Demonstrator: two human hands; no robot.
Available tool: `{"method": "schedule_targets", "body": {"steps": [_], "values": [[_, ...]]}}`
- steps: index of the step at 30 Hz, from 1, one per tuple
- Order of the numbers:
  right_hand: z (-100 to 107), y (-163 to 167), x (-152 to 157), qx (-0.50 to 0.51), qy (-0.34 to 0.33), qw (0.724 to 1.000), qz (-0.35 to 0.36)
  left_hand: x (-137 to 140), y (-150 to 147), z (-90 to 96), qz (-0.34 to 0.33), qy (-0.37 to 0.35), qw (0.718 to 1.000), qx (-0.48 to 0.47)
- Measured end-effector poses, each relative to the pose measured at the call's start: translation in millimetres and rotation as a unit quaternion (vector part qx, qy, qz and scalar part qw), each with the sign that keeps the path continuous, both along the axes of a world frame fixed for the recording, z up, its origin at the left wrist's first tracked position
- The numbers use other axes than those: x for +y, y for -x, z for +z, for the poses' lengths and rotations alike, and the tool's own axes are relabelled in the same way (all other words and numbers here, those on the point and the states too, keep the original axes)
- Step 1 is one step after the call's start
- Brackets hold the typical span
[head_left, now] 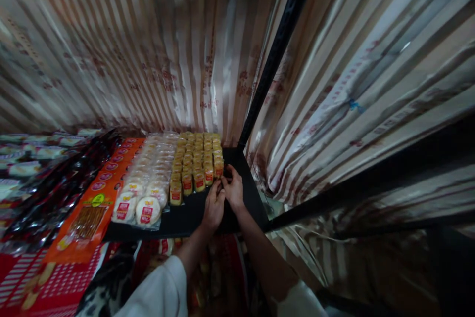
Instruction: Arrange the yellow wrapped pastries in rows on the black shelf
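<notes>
Several rows of small yellow packs [187, 183] with red labels stand on a black shelf [196, 210]. My right hand [234, 188] is at the front of the rightmost row, its fingers bent and close against the front pack [218, 167]. Just below and to the left, my left hand [214, 205] has its fingers drawn together, with the fingertips near my right thumb. Both hands are closed, and anything between their fingers is too small or hidden to make out.
Left of the yellow packs lie clear-wrapped round cakes [147, 210], orange snack bags [89, 218] and dark shiny packets [55, 193]. A black post [276, 60] rises at the back corner, before striped sheeting [178, 50]. A red basket [55, 277] is below left.
</notes>
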State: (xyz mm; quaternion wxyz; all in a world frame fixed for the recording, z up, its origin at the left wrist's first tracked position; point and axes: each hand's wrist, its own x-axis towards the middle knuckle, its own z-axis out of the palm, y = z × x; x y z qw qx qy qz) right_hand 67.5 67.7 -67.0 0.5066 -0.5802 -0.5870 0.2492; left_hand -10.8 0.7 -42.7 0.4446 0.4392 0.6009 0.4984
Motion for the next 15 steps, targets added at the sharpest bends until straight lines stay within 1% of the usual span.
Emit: {"method": "schedule_targets", "body": {"steps": [3, 6, 8, 10, 12, 14, 15], "values": [[11, -1, -31, 0.035, -0.006, 0.999, -0.015, -27, 6, 0.8, -0.005, -0.003, 1.000, 0.020], [16, 1, -85, 0.095, 0.009, 0.995, 0.013, -72, 18, -5.3, -0.023, 0.005, 0.998, 0.067], [12, 3, -127, 0.092, 0.038, 0.994, 0.052, -106, 30, -14.7, -0.036, 0.034, 0.993, 0.104], [0, 6, -164, 0.027, 0.087, 0.992, 0.092, -138, 44, -27.9, -0.058, 0.090, 0.984, 0.145], [-20, 9, -193, -0.056, 0.147, 0.975, 0.158, -163, 56, -41.9, -0.097, 0.172, 0.958, 0.207], [-42, 13, -209, -0.134, 0.224, 0.940, 0.221, -180, 64, -52.7, -0.118, 0.262, 0.919, 0.269], [-52, 15, -213, -0.173, 0.265, 0.916, 0.248, -186, 66, -56.1, -0.125, 0.300, 0.900, 0.289]]}}
